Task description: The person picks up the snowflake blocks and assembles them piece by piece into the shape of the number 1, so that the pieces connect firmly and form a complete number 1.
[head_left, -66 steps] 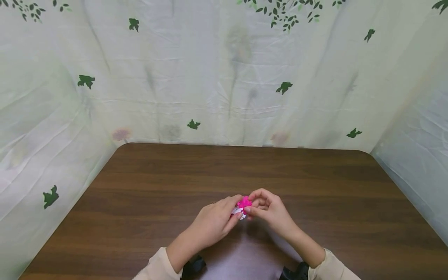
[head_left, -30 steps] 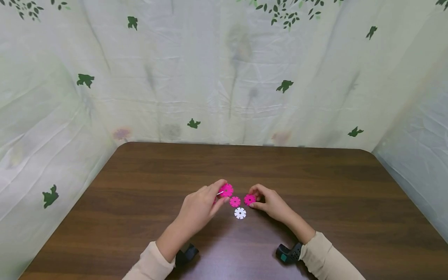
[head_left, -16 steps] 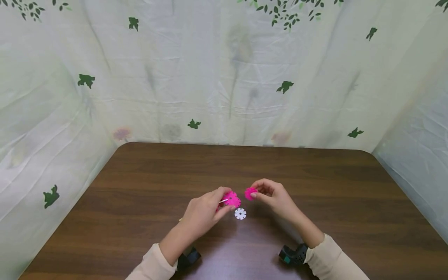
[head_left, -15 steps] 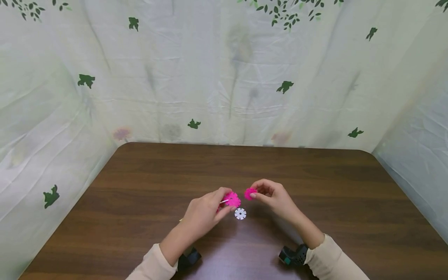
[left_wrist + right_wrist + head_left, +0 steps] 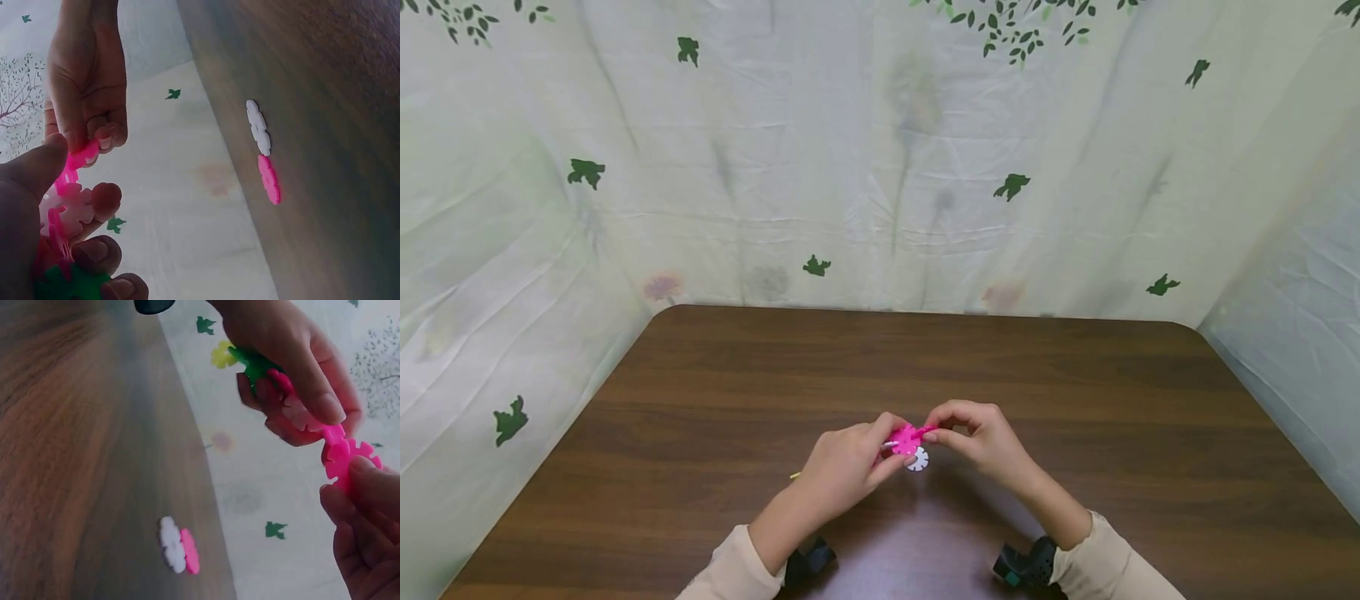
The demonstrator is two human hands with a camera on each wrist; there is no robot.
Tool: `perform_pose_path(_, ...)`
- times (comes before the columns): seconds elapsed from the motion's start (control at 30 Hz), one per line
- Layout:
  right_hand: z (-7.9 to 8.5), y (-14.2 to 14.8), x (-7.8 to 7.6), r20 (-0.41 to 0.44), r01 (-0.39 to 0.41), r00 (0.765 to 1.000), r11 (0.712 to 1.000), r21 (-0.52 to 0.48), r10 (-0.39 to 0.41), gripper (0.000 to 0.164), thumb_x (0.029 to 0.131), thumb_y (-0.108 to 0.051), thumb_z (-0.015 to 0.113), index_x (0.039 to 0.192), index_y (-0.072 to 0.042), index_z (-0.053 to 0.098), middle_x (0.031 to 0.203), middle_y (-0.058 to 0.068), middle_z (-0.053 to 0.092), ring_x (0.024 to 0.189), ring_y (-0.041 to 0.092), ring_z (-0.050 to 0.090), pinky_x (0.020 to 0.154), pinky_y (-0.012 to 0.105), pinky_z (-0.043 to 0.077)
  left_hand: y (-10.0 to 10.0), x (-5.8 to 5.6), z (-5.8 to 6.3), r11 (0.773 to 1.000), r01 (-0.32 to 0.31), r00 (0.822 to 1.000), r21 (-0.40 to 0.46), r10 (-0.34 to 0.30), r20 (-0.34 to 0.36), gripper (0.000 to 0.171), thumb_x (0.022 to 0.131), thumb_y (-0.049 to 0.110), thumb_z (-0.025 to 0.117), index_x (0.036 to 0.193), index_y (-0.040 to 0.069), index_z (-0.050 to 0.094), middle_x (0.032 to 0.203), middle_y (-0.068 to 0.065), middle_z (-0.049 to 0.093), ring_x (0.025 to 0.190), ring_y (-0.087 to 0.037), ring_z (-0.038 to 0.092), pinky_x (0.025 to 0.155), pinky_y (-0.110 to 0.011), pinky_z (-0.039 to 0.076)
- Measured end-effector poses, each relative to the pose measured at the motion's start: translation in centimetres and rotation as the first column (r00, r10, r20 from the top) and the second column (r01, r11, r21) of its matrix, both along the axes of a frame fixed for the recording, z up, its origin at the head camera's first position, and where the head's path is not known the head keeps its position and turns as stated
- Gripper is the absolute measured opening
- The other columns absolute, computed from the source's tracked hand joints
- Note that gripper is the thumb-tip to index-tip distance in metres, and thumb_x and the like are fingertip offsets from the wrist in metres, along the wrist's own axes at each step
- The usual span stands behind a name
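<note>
My left hand [image 5: 846, 462] grips a chain of interlocking flower-shaped discs above the table. In the right wrist view the chain runs from a yellow disc [image 5: 222, 355] and a green disc [image 5: 253, 367] through pink and a white disc [image 5: 299, 414] to pink at the far end. My right hand [image 5: 988, 437] pinches another pink disc [image 5: 338, 464] between thumb and fingers, right at the chain's end disc, its edge overlapping it. Below, a loose white disc [image 5: 919, 461] and a loose pink disc [image 5: 269, 180] lie on the table, the pink one hidden in the head view.
The brown wooden table [image 5: 715, 383] reaches back to a pale curtain [image 5: 850, 150] with leaf and bird prints. A black wrist device [image 5: 1028, 565] sits under the right wrist and another device [image 5: 808, 560] under the left.
Both hands first worked together, then parted. My right hand took a pink disc beside the loose ones, lifted it, and brought it left to the chain. My left hand moved slightly right and down.
</note>
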State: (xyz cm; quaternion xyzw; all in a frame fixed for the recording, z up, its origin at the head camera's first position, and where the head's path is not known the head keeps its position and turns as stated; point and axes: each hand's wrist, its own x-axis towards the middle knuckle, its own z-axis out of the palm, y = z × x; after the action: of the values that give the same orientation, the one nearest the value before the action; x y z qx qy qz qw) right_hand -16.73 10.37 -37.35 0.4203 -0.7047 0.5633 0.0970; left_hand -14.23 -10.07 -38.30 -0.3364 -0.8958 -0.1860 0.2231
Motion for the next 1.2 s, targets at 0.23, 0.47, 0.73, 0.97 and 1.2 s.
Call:
perform_pose_path(0.23, -0.4, -0.2, 0.0, 0.099, 0.011, 0.995, 1.000, 0.004, -0.011, 0.014, 0.073, 0.013, 0.064, 0.084, 0.006, 0.061, 0.077, 0.015, 0.062, 0.069, 0.017, 0.060, 0.061, 0.031, 0.051, -0.1, -0.1, 0.2, 0.998, -0.002, 0.998, -0.055, 0.006, 0.065, 0.036, 0.082, 0.035, 0.064, 0.107, 0.013, 0.053, 0.074, 0.004, 0.058, 0.061, -0.010, 0.053, 0.049, -0.024, 0.042)
perform_pose_path(0.47, -0.5, -0.7, 0.5, 0.357, 0.043, 0.933, 0.998, 0.049, -0.058, 0.007, 0.079, 0.008, 0.062, 0.085, 0.008, 0.058, 0.070, 0.016, 0.059, 0.060, 0.018, 0.059, 0.060, 0.038, 0.051, 0.0, -0.1, 0.6, 0.987, -0.034, 0.997, -0.157, 0.044, 0.059, 0.031, 0.086, 0.030, 0.059, 0.111, 0.012, 0.059, 0.091, 0.002, 0.058, 0.075, -0.016, 0.056, 0.061, -0.029, 0.046)
perform_pose_path(0.73, -2.0, -0.9, 0.0, 0.605, 0.018, 0.796, 0.997, -0.071, 0.029, 0.017, 0.081, 0.001, 0.062, 0.089, 0.013, 0.054, 0.068, 0.010, 0.060, 0.059, 0.014, 0.060, 0.063, 0.033, 0.051, 0.3, -0.1, -0.6, 0.996, -0.037, 0.983, -0.081, 0.021, -0.184, 0.046, 0.077, 0.043, 0.066, 0.115, 0.019, 0.057, 0.077, 0.005, 0.049, 0.055, -0.009, 0.046, 0.044, -0.017, 0.030)
perform_pose_path(0.97, -2.2, -0.5, -0.5, 0.489, -0.018, 0.872, 1.000, -0.006, 0.018, 0.024, 0.081, -0.001, 0.064, 0.100, 0.010, 0.056, 0.084, 0.014, 0.060, 0.073, 0.015, 0.059, 0.067, 0.030, 0.050, -0.7, -1.0, -0.3, 0.997, -0.077, 0.956, 0.004, 0.075, -0.284, 0.040, 0.074, 0.038, 0.070, 0.108, 0.019, 0.059, 0.071, 0.006, 0.047, 0.049, -0.008, 0.041, 0.039, -0.017, 0.028)
perform_pose_path(1.2, -4.9, 0.5, -2.2, 0.338, 0.029, 0.933, 0.965, 0.260, -0.120, 0.030, 0.077, -0.012, 0.071, 0.102, 0.001, 0.060, 0.090, 0.012, 0.059, 0.074, 0.014, 0.055, 0.062, 0.025, 0.045, -2.8, -1.7, 1.2, 0.980, -0.178, 0.958, 0.085, 0.193, -0.214, 0.043, 0.073, 0.030, 0.075, 0.108, 0.011, 0.058, 0.079, 0.003, 0.057, 0.058, -0.012, 0.049, 0.040, -0.022, 0.035)
